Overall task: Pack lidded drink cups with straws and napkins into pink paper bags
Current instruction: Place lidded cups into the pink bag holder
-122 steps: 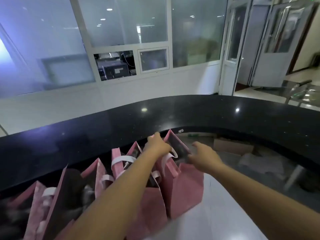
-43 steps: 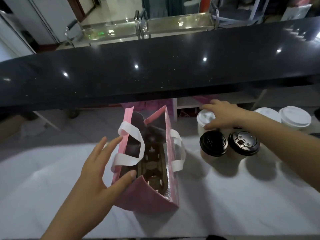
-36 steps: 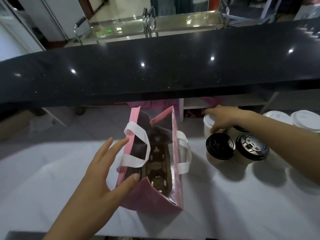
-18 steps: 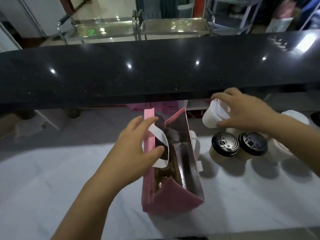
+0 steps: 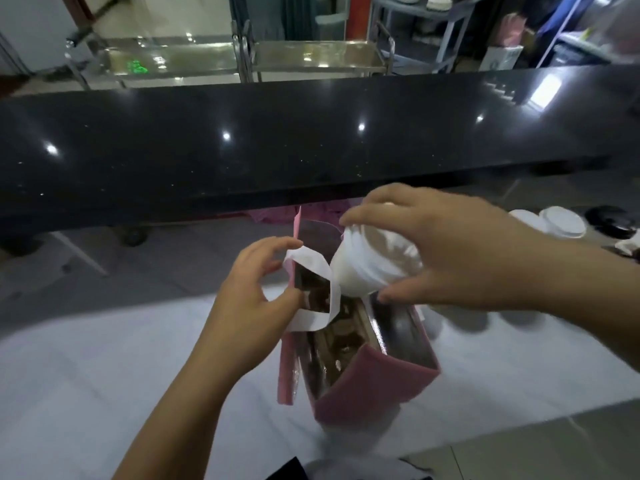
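Observation:
A pink paper bag (image 5: 374, 386) with white handles stands open on the white counter, showing a brown cup carrier (image 5: 341, 337) inside. My left hand (image 5: 252, 299) pinches the bag's left wall and handle, holding the mouth apart. My right hand (image 5: 446, 251) grips a white lidded cup (image 5: 367, 265) from above, tilted, directly over the bag's opening. The cup's base is just at the bag's rim.
More white-lidded cups (image 5: 561, 221) and a black-lidded one (image 5: 609, 220) stand at the right. A raised black countertop (image 5: 311, 140) runs across just behind the bag. Steel trolleys (image 5: 242, 57) stand beyond it. The white counter (image 5: 104, 375) spreads left of the bag.
My right hand lifted the white cup from the group at the right and carried it left over the bag. My left hand closed on the bag's left wall and handle.

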The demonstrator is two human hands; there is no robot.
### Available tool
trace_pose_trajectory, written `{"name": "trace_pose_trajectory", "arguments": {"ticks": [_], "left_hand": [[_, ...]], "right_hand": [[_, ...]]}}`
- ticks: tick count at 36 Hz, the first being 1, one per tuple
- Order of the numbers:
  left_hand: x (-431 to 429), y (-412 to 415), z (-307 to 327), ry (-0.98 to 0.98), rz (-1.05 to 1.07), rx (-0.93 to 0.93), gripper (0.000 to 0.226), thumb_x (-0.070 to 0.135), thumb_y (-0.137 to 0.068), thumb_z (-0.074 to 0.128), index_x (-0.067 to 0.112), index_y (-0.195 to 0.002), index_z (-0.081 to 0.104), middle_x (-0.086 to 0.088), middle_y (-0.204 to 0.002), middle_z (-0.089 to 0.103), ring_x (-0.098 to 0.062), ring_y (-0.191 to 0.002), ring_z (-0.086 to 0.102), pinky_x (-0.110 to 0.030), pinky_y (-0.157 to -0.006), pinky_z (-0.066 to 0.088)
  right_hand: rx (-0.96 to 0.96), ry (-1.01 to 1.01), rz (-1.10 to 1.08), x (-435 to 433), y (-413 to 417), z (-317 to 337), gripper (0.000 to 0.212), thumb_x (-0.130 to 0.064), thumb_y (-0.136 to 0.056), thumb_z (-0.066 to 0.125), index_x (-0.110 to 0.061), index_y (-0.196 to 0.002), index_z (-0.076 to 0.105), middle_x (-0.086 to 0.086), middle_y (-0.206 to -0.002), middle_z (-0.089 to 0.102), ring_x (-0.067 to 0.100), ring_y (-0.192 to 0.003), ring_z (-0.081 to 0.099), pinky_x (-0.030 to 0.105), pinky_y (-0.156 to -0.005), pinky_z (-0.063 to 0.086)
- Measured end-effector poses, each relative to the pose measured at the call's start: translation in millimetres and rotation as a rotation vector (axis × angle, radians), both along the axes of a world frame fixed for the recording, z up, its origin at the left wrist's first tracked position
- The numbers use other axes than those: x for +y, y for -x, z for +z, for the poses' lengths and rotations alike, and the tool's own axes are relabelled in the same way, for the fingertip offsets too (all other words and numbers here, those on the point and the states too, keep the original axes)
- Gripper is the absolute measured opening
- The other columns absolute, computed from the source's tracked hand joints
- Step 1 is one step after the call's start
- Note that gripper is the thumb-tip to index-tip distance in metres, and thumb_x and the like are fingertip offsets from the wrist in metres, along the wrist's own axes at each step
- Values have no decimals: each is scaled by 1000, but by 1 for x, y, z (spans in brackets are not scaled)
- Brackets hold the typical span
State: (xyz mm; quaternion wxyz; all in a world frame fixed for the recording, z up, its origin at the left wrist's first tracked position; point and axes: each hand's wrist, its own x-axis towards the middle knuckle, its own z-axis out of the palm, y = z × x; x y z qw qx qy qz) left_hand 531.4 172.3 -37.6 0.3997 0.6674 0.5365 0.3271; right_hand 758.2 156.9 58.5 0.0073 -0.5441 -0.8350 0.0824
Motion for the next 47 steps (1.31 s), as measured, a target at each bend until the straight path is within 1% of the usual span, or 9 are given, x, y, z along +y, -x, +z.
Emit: {"name": "trace_pose_trajectory", "arguments": {"ticks": [4,12,15,18,26,33,36,42,47], "left_hand": [[0,11,-3,7,-1,-7,46,18,-86,67,48,-119,56,26,-130,49,10,-114,50,-38,-94,55],[2,27,-11,-2,0,-16,44,21,-89,67,49,-120,54,23,-134,47,1,-113,53,-26,-89,53],[3,32,-15,-7,24,-28,46,18,-88,67,49,-119,54,25,-131,47,5,-111,52,-24,-88,53],[5,35,-16,-7,31,-27,45,20,-89,67,49,-120,54,24,-131,47,3,-111,52,-23,-87,54],[6,32,-20,1,11,-7,47,17,-90,68,47,-122,54,24,-132,47,5,-110,54,-24,-84,58],[11,28,-20,-8,-8,9,49,19,-89,70,54,-118,51,29,-128,47,14,-106,52,-15,-73,55],[12,27,-19,-10,-10,11,50,18,-89,70,52,-120,52,28,-128,47,8,-106,54,-14,-71,54],[12,25,-18,-4,-18,16,50,17,-88,71,52,-118,52,28,-126,48,8,-105,54,-14,-67,55],[10,24,-17,12,-18,7,46,14,-89,68,44,-122,56,21,-129,50,-2,-106,57,-13,-63,56]], "right_hand": [[-111,9,70,15,20,-33,81,-53,-79,71,-50,-145,23,-14,-150,31,11,-129,41,31,-94,49],[-260,75,216,32,39,-71,73,-48,-85,67,-43,-145,26,-3,-149,32,22,-135,36,41,-99,48],[-208,194,225,30,45,-76,71,-49,-83,67,-48,-141,28,-8,-143,36,18,-125,43,33,-94,47],[-238,293,222,29,44,-86,72,-40,-82,69,-49,-140,28,-10,-138,39,18,-115,51,36,-90,50],[-238,395,231,28,29,-127,85,-39,-76,77,-41,-147,29,-7,-142,37,21,-124,45,36,-97,45],[-143,436,243,30,17,-144,77,-39,-80,75,-40,-146,36,-5,-139,42,18,-120,48,34,-100,44],[-114,447,213,33,12,-140,76,-33,-79,77,-40,-145,40,-10,-143,42,14,-123,48,26,-97,42],[-129,438,193,33,9,-138,72,-24,-82,74,-38,-145,42,-9,-141,46,17,-122,51,33,-99,46],[-202,426,236,28,21,-145,62,-17,-87,69,-29,-144,48,-2,-139,51,19,-122,52,26,-92,41]]}}
